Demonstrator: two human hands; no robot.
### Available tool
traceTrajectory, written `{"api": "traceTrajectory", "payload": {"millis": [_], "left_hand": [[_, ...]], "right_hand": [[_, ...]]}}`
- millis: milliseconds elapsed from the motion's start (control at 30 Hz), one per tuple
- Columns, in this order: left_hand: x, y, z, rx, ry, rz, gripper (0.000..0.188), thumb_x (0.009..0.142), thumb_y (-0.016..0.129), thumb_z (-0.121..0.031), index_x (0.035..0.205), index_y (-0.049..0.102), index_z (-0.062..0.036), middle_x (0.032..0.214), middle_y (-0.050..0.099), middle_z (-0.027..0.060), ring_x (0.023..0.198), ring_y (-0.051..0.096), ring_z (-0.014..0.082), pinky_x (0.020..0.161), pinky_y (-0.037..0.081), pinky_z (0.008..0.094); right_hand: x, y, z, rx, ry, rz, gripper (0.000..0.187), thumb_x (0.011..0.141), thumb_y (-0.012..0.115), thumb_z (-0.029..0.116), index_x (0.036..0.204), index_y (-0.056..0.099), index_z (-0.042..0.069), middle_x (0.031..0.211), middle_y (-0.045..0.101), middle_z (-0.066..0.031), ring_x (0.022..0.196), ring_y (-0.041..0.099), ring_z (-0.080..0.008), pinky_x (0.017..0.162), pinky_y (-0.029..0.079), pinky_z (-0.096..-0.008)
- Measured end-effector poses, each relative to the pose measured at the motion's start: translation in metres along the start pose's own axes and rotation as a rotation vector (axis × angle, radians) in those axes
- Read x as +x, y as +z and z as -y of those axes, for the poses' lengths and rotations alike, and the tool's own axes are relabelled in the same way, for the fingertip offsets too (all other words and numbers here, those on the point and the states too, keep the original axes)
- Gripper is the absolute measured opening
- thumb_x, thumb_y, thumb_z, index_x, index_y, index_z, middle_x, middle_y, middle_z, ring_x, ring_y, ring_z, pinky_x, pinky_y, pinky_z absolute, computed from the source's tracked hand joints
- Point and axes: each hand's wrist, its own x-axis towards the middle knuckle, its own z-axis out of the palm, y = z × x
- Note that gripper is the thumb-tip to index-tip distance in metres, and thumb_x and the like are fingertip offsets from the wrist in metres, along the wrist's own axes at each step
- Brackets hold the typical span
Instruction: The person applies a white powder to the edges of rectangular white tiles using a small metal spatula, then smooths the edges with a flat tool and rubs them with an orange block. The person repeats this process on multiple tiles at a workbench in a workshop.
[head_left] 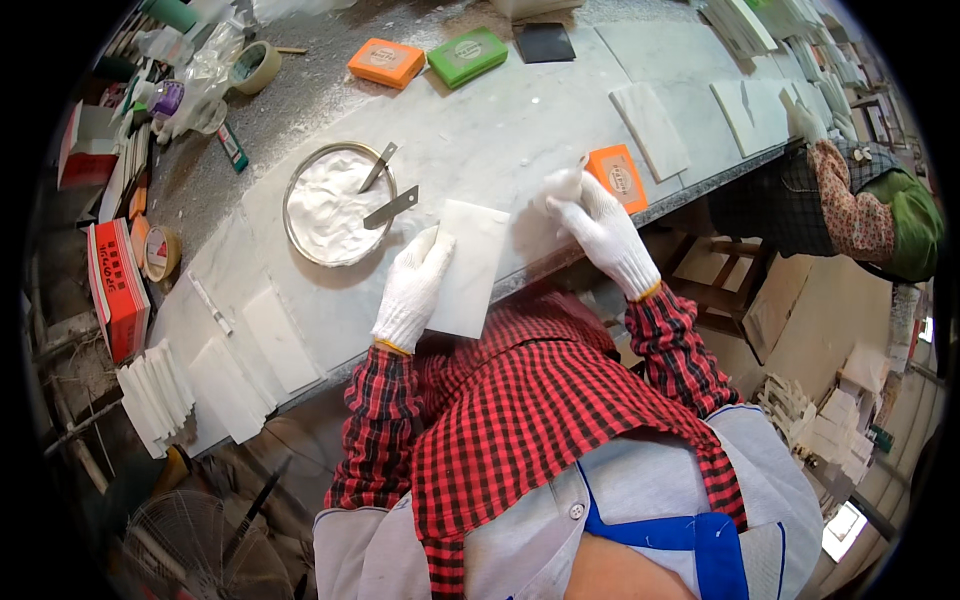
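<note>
My left hand (pixel 412 290), in a white knit glove, grips the left edge of a white marble tile (pixel 472 265) that juts past the table's near edge. My right hand (pixel 598 225), gloved alike, hovers near that edge, right of the tile. Its fingers are curled together; whatever they may pinch is hidden or blends with the glove. Just beyond it lies an orange block (pixel 617 178) with a printed oval, partly covered by the hand. Left of the tile stands a round tub of white paste (pixel 330 208). Two metal putty knives (pixel 391 208) rest in it.
Orange (pixel 386 63) and green (pixel 468 57) blocks lie at the back beside a dark square pad (pixel 545 43). White tiles (pixel 650 130) lie to the right; more strips (pixel 157 393) sit front left. Tape rolls (pixel 255 68) and a red box (pixel 118 290) are left. A co-worker's sleeve (pixel 850 205) shows far right.
</note>
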Motion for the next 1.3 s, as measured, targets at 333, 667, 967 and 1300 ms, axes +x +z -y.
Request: {"api": "traceTrajectory", "payload": {"millis": [333, 667, 967, 1300], "left_hand": [[0.008, -0.005, 0.015, 0.143, 0.076, -0.071, 0.045, 0.107, 0.054, -0.032, 0.134, 0.064, 0.0016, 0.114, 0.074, 0.0143, 0.102, 0.066, 0.0163, 0.091, 0.051, 0.0319], [0.014, -0.009, 0.024, 0.177, 0.087, -0.066, 0.046, 0.106, 0.054, -0.035, 0.132, 0.065, 0.0009, 0.114, 0.074, 0.0200, 0.104, 0.069, 0.0231, 0.092, 0.051, 0.0355], [0.015, -0.007, 0.022, 0.150, 0.059, -0.044, 0.044, 0.105, 0.055, -0.035, 0.128, 0.066, 0.0007, 0.108, 0.074, 0.0200, 0.098, 0.068, 0.0230, 0.088, 0.052, 0.0367], [0.016, -0.009, 0.021, 0.169, 0.054, -0.018, 0.043, 0.105, 0.054, -0.034, 0.127, 0.066, 0.0015, 0.104, 0.073, 0.0215, 0.094, 0.069, 0.0241, 0.085, 0.053, 0.0368]], "right_hand": [[-0.034, -0.012, 0.016, -0.106, 0.186, 0.215, 0.036, 0.099, 0.069, 0.030, 0.120, 0.070, 0.001, 0.091, 0.066, -0.0014, 0.075, 0.055, -0.0065, 0.065, 0.045, -0.0230], [-0.020, -0.001, 0.022, -0.110, 0.268, 0.147, 0.041, 0.097, 0.065, 0.032, 0.112, 0.073, -0.005, 0.095, 0.072, -0.0078, 0.091, 0.063, -0.0119, 0.082, 0.050, -0.0277], [-0.016, 0.003, 0.023, -0.100, 0.280, 0.131, 0.041, 0.098, 0.066, 0.034, 0.109, 0.074, -0.004, 0.089, 0.070, -0.0049, 0.081, 0.059, -0.0095, 0.073, 0.047, -0.0254], [-0.019, 0.005, 0.023, -0.135, 0.279, 0.119, 0.042, 0.098, 0.067, 0.036, 0.108, 0.074, -0.004, 0.088, 0.070, -0.0051, 0.080, 0.059, -0.0096, 0.071, 0.047, -0.0258]]}}
